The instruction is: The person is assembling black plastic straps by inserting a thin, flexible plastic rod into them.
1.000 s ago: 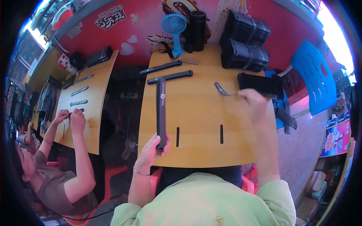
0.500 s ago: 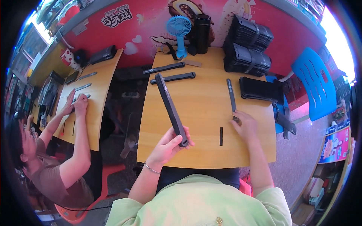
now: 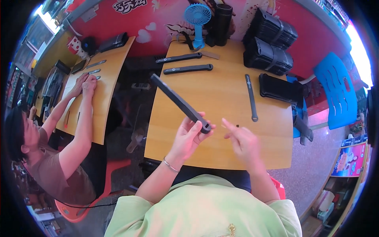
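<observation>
My left hand (image 3: 186, 138) is closed round the lower end of a long, thick black strap (image 3: 177, 99) with a hole at that end; its far end tilts up to the left over the table. A little right of it, my right hand (image 3: 245, 147) is slightly blurred, index finger stretched out and apart from the strap. Beyond that hand, a flat black strap with a holed end (image 3: 250, 96) lies on the table. Two similar black straps, an upper one (image 3: 179, 58) and a lower one (image 3: 188, 69), lie farther left. My right hand mostly hides a short black strip (image 3: 237, 126).
At the back of the wooden table (image 3: 197, 154) stand a blue fan (image 3: 198, 23) and a black cylinder (image 3: 222, 24). Bundled black stacks (image 3: 268, 56) and a black pouch (image 3: 279, 89) line the right. A person (image 3: 59, 166) works at another table on the left.
My right hand has let go of the flat strap on the table and moved left toward my left hand. The held strap has tilted further left. The view has shifted slightly.
</observation>
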The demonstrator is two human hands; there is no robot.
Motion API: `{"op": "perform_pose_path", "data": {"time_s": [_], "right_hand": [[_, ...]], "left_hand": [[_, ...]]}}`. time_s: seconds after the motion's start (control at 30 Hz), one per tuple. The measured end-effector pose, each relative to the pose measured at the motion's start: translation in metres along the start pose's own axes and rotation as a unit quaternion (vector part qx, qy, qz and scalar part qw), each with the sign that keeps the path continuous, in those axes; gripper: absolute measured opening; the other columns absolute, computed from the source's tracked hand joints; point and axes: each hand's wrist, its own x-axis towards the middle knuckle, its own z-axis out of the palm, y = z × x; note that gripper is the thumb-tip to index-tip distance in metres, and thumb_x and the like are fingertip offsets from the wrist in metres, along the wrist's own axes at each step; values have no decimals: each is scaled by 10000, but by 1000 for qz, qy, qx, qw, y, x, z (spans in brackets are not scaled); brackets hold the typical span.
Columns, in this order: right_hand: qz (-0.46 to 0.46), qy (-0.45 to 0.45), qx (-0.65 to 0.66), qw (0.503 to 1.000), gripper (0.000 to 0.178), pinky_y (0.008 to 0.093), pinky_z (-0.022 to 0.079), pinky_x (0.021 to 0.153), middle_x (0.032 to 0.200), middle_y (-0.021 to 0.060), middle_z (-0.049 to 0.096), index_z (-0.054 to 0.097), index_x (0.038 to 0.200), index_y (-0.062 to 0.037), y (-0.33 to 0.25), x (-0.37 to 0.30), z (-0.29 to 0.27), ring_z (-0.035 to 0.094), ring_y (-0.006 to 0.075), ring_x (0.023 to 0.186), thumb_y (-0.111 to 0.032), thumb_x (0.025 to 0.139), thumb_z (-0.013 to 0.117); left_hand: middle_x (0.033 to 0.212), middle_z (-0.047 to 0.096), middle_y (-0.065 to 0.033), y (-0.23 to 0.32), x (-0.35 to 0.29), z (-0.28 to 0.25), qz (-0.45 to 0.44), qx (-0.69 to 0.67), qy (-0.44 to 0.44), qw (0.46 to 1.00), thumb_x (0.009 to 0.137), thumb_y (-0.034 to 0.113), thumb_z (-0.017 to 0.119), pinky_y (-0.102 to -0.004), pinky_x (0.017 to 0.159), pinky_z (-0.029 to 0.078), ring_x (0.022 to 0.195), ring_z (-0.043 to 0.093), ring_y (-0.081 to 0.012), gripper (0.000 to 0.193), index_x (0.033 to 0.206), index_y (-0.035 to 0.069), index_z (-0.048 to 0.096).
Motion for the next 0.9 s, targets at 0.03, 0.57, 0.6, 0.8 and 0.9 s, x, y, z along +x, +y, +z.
{"op": "perform_pose_path", "data": {"time_s": [0.03, 0.57, 0.6, 0.8, 0.9], "right_hand": [[0, -1, 1, 1000, 434, 323, 477, 609, 741, 79, 617, 578, 1217, -169, -4, -1, 6, 593, 222, 673, -17, 811, 568], [-53, 52, 36, 997, 531, 335, 489, 606, 756, 77, 638, 506, 1293, -152, -15, 1, 32, 621, 220, 653, 13, 794, 587], [-57, 53, 24, 997, 528, 332, 490, 607, 755, 77, 641, 507, 1292, -146, -15, 1, 33, 623, 219, 653, 11, 794, 588], [-33, 59, 32, 997, 533, 329, 483, 566, 734, 91, 640, 471, 1310, -128, -16, 1, 37, 621, 222, 611, 3, 806, 584], [94, 0, 170, 981, 510, 280, 451, 522, 717, 79, 644, 422, 1336, -117, -22, 2, 34, 592, 152, 553, -16, 853, 551]], "left_hand": [[1065, 583, -134, -2, 1, 1, 23, -4, 2, 1000, 926, 87, 503, -353, 849, 544, 1026, 594, -305, 307, 1224, 38, 447], [1063, 604, -101, -13, 2, 7, 148, 43, 34, 988, 855, 32, 608, -358, 874, 523, 1050, 586, -250, 321, 1153, 64, 491], [1063, 604, -101, -14, 2, 6, 147, 43, 34, 988, 855, 32, 608, -358, 874, 523, 1050, 586, -250, 321, 1153, 64, 491], [1044, 592, -83, -17, 5, 2, 208, 126, 44, 969, 833, -14, 619, -355, 879, 512, 1015, 589, -219, 327, 1128, 67, 504], [1023, 582, -62, -17, 6, 5, 267, 175, 21, 947, 796, -51, 653, -282, 895, 464, 1005, 580, -188, 325, 1078, 62, 540]]}}
